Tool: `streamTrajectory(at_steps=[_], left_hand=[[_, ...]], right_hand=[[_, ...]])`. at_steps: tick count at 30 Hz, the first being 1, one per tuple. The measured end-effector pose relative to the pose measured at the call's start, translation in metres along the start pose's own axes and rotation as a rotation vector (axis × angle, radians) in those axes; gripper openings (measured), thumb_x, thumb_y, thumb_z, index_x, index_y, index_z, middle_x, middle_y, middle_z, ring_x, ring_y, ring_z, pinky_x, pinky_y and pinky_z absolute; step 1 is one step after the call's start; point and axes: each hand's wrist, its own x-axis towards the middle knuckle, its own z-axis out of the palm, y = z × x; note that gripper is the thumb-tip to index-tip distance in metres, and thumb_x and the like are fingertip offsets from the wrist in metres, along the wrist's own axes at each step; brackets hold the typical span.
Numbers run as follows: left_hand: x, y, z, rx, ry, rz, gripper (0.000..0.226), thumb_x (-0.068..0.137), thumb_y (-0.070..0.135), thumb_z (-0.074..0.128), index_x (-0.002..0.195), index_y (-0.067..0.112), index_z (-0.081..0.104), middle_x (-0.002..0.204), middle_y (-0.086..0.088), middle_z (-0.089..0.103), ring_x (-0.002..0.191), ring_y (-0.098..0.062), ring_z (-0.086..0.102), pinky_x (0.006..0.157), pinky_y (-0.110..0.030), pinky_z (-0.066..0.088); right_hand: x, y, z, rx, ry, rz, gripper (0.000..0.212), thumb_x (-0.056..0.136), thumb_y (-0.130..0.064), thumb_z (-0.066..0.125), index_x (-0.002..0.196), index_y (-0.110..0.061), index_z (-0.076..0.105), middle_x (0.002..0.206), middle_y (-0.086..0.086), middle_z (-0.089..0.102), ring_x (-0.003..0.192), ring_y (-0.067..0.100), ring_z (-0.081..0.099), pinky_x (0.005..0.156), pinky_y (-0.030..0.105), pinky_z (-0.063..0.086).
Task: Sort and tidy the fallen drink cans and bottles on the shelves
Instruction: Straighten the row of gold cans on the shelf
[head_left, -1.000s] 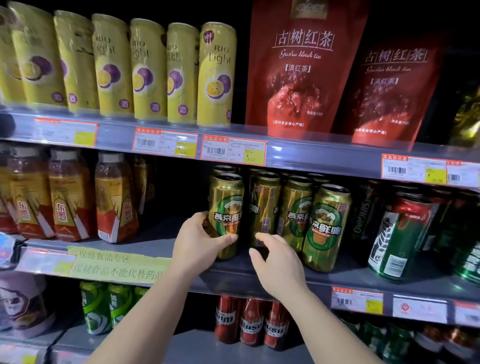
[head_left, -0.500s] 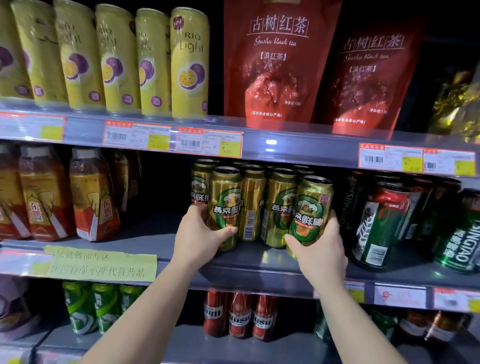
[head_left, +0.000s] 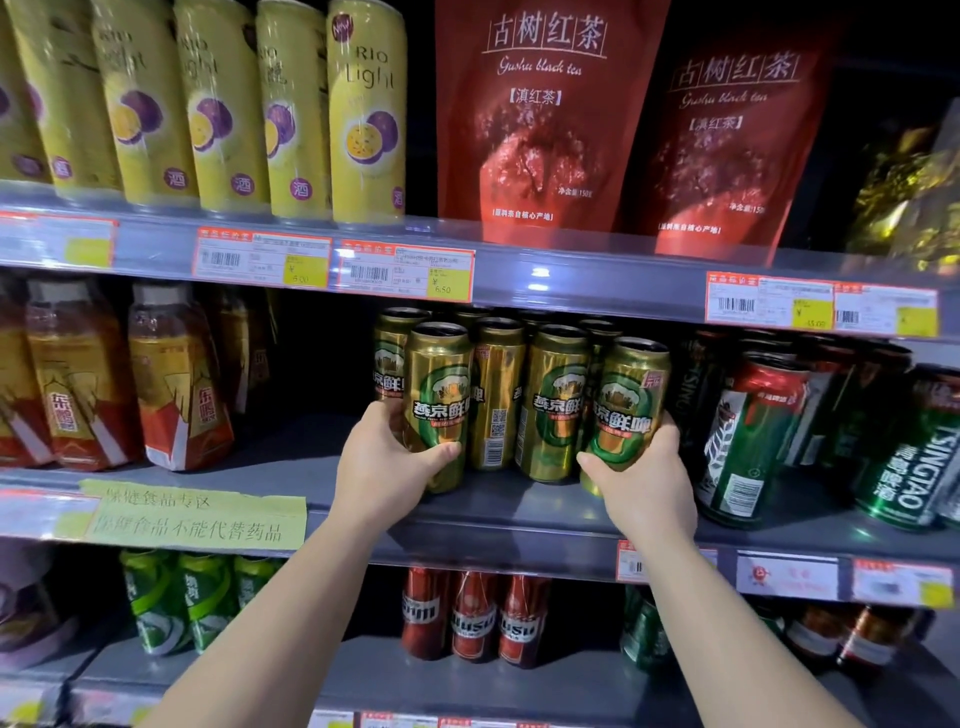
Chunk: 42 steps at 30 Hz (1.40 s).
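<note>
Several gold beer cans with green labels stand in a cluster on the middle shelf (head_left: 291, 457). My left hand (head_left: 387, 467) grips the leftmost front gold can (head_left: 439, 384), thumb across its lower front. My right hand (head_left: 641, 483) grips the rightmost front gold can (head_left: 628, 395), which tilts slightly to the right. Between them stand two upright gold cans (head_left: 556, 400). To the right, a red-and-green can (head_left: 748, 441) and a green Tsingtao can (head_left: 914, 462) lean over.
Orange-labelled tea bottles (head_left: 176, 379) stand at the left of the middle shelf, with a bare gap beside them. Yellow tall cans (head_left: 363, 109) and red tea pouches (head_left: 540, 114) fill the shelf above. Green cans (head_left: 161, 597) and red cans (head_left: 472, 613) sit on the lower shelf.
My right hand moved from the shelf front to the rightmost gold can and took hold of it. My left hand has stayed on the leftmost can. The camera view shifted right.
</note>
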Motion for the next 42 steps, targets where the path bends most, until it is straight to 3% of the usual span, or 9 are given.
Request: streamTrajectory(at_steps=[4, 8, 16, 26, 30, 37, 42], left_hand=[[0.0, -0.004, -0.004, -0.008, 0.004, -0.003, 0.079, 0.07, 0.034, 0.085, 0.135, 0.011, 0.047, 0.128, -0.003, 0.061, 0.107, -0.014, 0.055, 0.086, -0.026, 0.043], [0.002, -0.008, -0.009, -0.008, -0.005, 0.001, 0.079, 0.069, 0.034, 0.086, 0.136, 0.012, 0.048, 0.126, -0.002, 0.062, 0.1, -0.009, 0.051, 0.084, -0.025, 0.043], [0.003, -0.012, -0.014, 0.016, -0.004, -0.002, 0.071, 0.077, 0.032, 0.08, 0.137, 0.013, 0.049, 0.125, 0.001, 0.062, 0.113, -0.017, 0.057, 0.088, -0.027, 0.042], [0.007, -0.038, -0.045, 0.024, 0.101, -0.059, 0.036, 0.075, 0.032, 0.08, 0.108, 0.028, 0.064, 0.096, 0.013, 0.069, 0.092, -0.01, 0.064, 0.08, -0.033, 0.051], [0.022, -0.045, -0.052, 0.005, 0.168, -0.123, 0.048, 0.074, 0.038, 0.079, 0.116, 0.02, 0.063, 0.101, 0.005, 0.07, 0.094, -0.017, 0.064, 0.084, -0.038, 0.052], [0.021, -0.036, -0.025, 0.003, 0.074, -0.054, 0.075, 0.065, 0.04, 0.086, 0.129, 0.018, 0.053, 0.115, 0.007, 0.065, 0.103, -0.012, 0.062, 0.09, -0.034, 0.052], [0.03, -0.023, -0.009, 0.006, 0.034, -0.045, 0.073, 0.07, 0.036, 0.084, 0.132, 0.016, 0.051, 0.108, 0.009, 0.06, 0.103, -0.015, 0.061, 0.08, -0.025, 0.044]], right_hand=[[0.008, -0.001, 0.0, -0.028, -0.072, -0.009, 0.084, 0.078, -0.048, 0.072, 0.142, -0.02, 0.026, 0.122, 0.005, 0.059, 0.105, 0.031, 0.059, 0.073, 0.035, 0.045], [0.01, 0.008, 0.0, -0.037, -0.111, -0.039, 0.077, 0.083, -0.04, 0.063, 0.146, -0.023, 0.023, 0.118, 0.002, 0.06, 0.096, 0.027, 0.059, 0.071, 0.036, 0.048], [0.007, 0.006, 0.0, -0.003, -0.075, -0.064, 0.073, 0.082, -0.039, 0.072, 0.141, -0.02, 0.033, 0.104, -0.004, 0.058, 0.085, 0.022, 0.052, 0.067, 0.032, 0.043], [0.007, 0.012, 0.0, -0.044, -0.072, -0.084, 0.072, 0.084, -0.045, 0.069, 0.142, -0.023, 0.031, 0.103, -0.003, 0.057, 0.085, 0.024, 0.053, 0.064, 0.034, 0.044], [0.007, 0.012, 0.0, -0.056, -0.062, -0.09, 0.07, 0.084, -0.045, 0.068, 0.141, -0.025, 0.032, 0.1, -0.004, 0.056, 0.084, 0.024, 0.053, 0.063, 0.033, 0.044], [0.008, 0.012, 0.003, -0.069, -0.048, -0.103, 0.067, 0.084, -0.046, 0.068, 0.138, -0.025, 0.034, 0.101, -0.004, 0.057, 0.085, 0.025, 0.053, 0.065, 0.034, 0.045], [0.008, 0.014, 0.002, -0.078, -0.048, -0.107, 0.065, 0.084, -0.044, 0.068, 0.137, -0.023, 0.036, 0.102, -0.001, 0.058, 0.084, 0.026, 0.052, 0.065, 0.035, 0.043]])
